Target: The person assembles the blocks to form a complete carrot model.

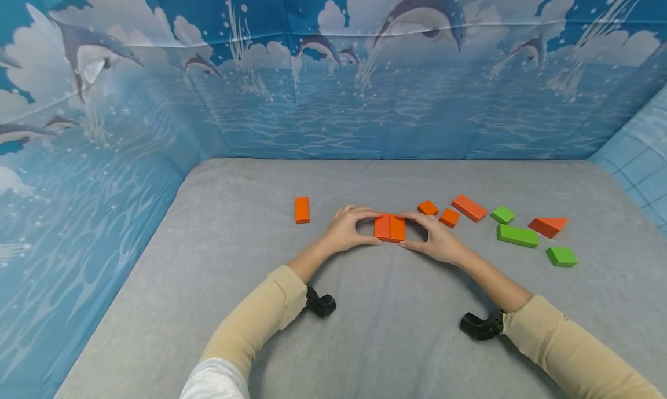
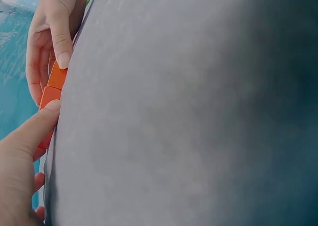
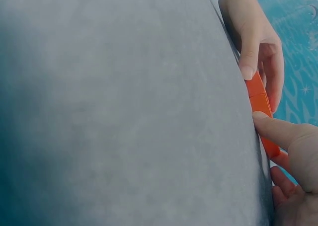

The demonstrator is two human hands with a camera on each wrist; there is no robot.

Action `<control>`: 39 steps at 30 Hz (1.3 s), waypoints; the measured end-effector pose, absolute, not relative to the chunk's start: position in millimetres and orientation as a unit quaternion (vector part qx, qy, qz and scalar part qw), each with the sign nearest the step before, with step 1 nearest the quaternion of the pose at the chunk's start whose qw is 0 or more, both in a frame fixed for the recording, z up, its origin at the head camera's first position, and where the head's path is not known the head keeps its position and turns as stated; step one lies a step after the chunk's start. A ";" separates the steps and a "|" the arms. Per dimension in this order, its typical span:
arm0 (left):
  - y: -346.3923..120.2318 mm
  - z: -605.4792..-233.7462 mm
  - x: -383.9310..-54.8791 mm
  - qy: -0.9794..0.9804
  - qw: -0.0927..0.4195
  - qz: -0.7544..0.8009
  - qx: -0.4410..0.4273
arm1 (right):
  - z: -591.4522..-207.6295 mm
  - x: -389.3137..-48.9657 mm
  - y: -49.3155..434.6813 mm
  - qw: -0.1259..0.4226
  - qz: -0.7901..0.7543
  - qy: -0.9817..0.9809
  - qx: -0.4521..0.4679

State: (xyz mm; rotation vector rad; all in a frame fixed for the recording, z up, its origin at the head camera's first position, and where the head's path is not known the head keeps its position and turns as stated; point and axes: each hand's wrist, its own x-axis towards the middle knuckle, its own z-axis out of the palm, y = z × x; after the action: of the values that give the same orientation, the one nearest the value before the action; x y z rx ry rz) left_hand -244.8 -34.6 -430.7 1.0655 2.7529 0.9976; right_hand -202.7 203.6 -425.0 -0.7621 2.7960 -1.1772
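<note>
Two orange rectangular blocks stand side by side at the middle of the grey surface, long faces together. My left hand point(image 1: 346, 230) pinches the left block point(image 1: 382, 227) between thumb and fingers at its near and far ends. The right block point(image 1: 398, 228) is held the same way by my right hand point(image 1: 436, 240). In the left wrist view, the thumb of the left hand point(image 2: 30, 136) lies on its orange block point(image 2: 48, 97). The right wrist view has the right hand's thumb point(image 3: 278, 129) against its block point(image 3: 260, 104).
A lone orange block point(image 1: 302, 210) lies left of the hands. Beyond the right hand are small orange blocks point(image 1: 428, 208), a longer orange block point(image 1: 469, 208), an orange triangular block point(image 1: 548, 226) and several green blocks point(image 1: 517, 235). A dolphin-print curtain point(image 1: 333, 115) borders the grey surface point(image 1: 385, 329).
</note>
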 end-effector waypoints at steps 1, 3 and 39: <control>-34.5 -430.5 -244.7 0.883 0.014 0.321 0.342 | -425.1 -202.8 203.8 0.007 -0.377 0.894 -0.244; -34.7 -430.4 -244.7 0.882 0.018 0.323 0.343 | -425.1 -202.7 203.9 0.009 -0.377 0.894 -0.243; -175.8 -428.7 -264.5 0.910 -0.005 0.362 0.204 | -423.5 -200.7 204.8 0.017 -0.391 0.887 -0.243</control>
State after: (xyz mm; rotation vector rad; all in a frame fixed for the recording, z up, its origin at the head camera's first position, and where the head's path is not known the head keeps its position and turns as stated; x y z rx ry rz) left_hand -264.5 -175.8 -428.7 0.6417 2.8670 1.1406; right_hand -200.7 204.8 -423.5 -0.7564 2.7582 -1.2164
